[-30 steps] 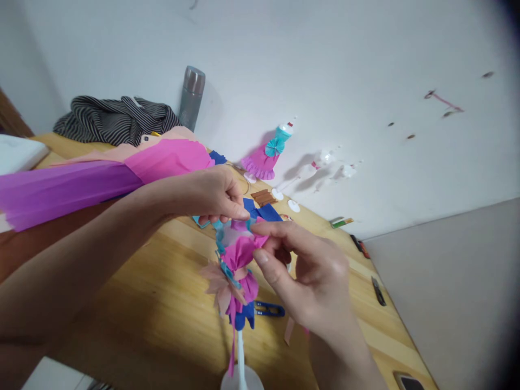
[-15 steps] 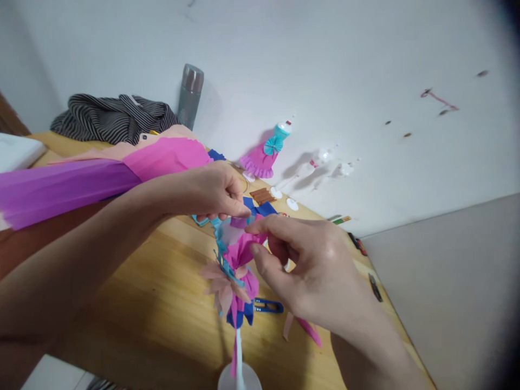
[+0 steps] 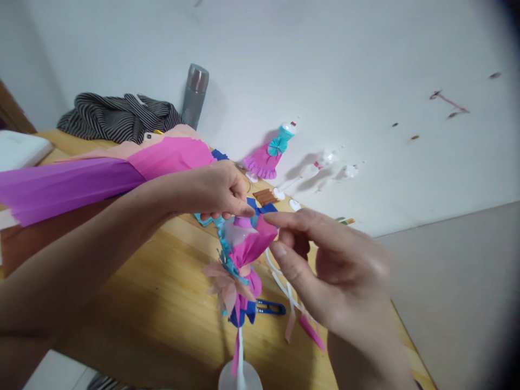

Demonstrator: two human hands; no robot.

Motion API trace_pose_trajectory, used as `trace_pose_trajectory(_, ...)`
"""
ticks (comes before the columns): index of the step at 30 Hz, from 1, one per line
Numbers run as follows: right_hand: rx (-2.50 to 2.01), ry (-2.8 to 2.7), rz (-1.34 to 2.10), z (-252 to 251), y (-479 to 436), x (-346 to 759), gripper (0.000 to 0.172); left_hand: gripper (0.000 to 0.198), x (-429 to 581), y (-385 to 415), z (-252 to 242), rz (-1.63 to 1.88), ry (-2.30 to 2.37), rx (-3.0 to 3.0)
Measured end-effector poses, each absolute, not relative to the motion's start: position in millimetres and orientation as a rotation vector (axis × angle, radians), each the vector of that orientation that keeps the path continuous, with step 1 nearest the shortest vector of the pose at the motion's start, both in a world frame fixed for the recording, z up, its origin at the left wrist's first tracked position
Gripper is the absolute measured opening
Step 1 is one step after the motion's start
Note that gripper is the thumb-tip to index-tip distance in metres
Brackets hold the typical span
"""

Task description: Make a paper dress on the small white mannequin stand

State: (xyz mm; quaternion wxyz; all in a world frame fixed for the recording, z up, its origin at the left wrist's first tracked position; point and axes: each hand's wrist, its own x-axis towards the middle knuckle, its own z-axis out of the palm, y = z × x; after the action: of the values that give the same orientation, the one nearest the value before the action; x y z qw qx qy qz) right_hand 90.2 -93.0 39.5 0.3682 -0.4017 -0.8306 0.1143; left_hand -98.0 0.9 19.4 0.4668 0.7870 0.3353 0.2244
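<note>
A paper craft of pink, blue and peach crepe pieces (image 3: 252, 242) stands upright on a thin stem in a round white base (image 3: 240, 377). At its top, my left hand (image 3: 223, 192) is closed, thumb and fingers pinching the upper edge of the craft. My right hand (image 3: 325, 260) is just right of the pink paper, thumb and index finger apart, with nothing seen between them. Peach petals (image 3: 227, 281) spread from the craft's left side.
Pink crepe paper (image 3: 170, 157) and purple crepe paper (image 3: 73, 187) lie at the left. Behind are a striped cloth (image 3: 122, 116), a grey flask (image 3: 195, 96) and a small dress figure (image 3: 273, 151). A blue clip (image 3: 271, 307) lies beside the craft.
My right hand has moved right, off the pink paper, and its fingers have parted. The pink paper now flares out wider. My left hand stays at the top of the craft.
</note>
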Motion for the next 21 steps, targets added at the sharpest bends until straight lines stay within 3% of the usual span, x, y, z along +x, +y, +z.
trace_pose_trajectory(3, -0.831, -2.380, 0.113, 51, -84, 96, 0.029, 0.022, -97, -2, 22, 0.553, 0.868, 1.916)
trace_pose_trajectory(9, -0.672, -2.680, -0.075, 61, -65, 97, 0.020, 0.014, -96, -6, 27, 0.539, 0.908, 1.902)
trace_pose_trajectory(19, -0.607, -2.678, 0.077, 59, -61, 94, 0.010, 0.012, -98, -3, 23, 0.561, 0.856, 1.865)
trace_pose_trajectory(21, -0.579, -2.693, 0.104, 58, -60, 94, 0.017, 0.014, -98, -4, 23, 0.543, 0.862, 1.849)
